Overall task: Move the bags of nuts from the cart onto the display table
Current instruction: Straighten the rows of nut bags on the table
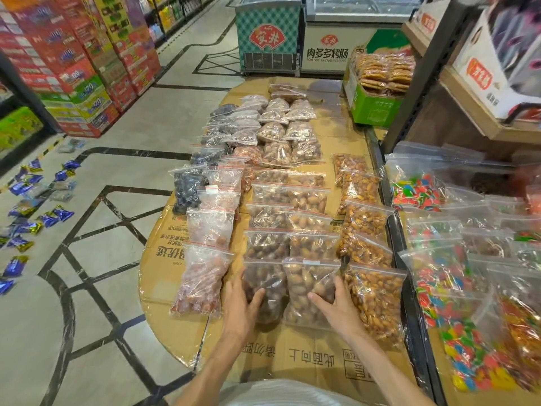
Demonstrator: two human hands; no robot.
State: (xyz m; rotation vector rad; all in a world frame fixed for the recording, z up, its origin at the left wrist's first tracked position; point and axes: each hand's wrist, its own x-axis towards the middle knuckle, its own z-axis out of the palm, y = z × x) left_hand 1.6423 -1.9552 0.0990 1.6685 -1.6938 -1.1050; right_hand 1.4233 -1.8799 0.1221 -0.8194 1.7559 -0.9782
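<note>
**Two nut bags being set at the near end of the display table**

Dark nut bag (pixel 265 291) and lighter nut bag (pixel 310 288) lie side by side, touching, on the cardboard-covered display table (pixel 292 356), closest to the person in the middle rows. Left hand (pixel 241 303) cups the dark bag's outer edge, thumb over its front. Right hand (pixel 332 303) grasps the lighter bag's right edge, fingers curled onto it.

Likely step: squaring the pair into line. Do it well: press both inward so seams meet, tops tucked under the row behind, keep clear of the orange nut bag (pixel 376 300) just right of the lighter bag. Pale red bag (pixel 202 279) sits left of the dark bag. Candy bags (pixel 439 276) lie further right. Cart not visible.
</note>
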